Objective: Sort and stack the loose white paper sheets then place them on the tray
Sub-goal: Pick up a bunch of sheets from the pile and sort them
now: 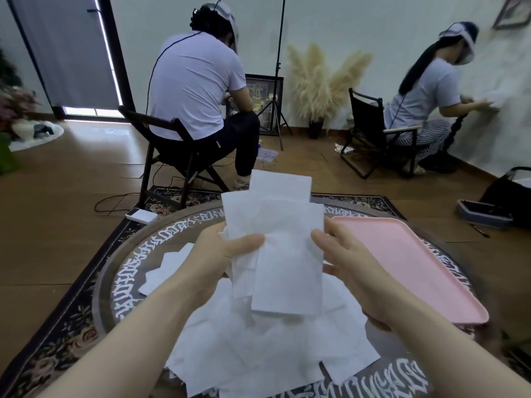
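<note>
So you've got a bunch of white sheets (283,242) held up over the round table (126,271), fanned out unevenly with a couple poking up higher at the far end; your left hand (221,254) grips the left edge with the thumb laid across the front, and your right hand (342,254) pinches the right edge, thumb on the near face and fingers behind. The held bunch blocks the middle of the table from view; under it, the loose pile (267,349) of sheets sprawls over the near half of the tabletop, overlapping every which way, with a few strays (169,265) off to the left. The pink tray (416,262) sits on the right side of the table, just beside your right hand, nothing in it that I can see; its near corner hangs close to your right wrist.

Around you: a white box (142,216) on the rug (66,320) at far left of the table; a person on a folding chair (172,150) straight ahead, back turned; another person (425,93) seated at far right, facing the wall; a tripod (277,81) and pampas grass (319,81) between them; a dark bag (508,196) on the floor at right.
</note>
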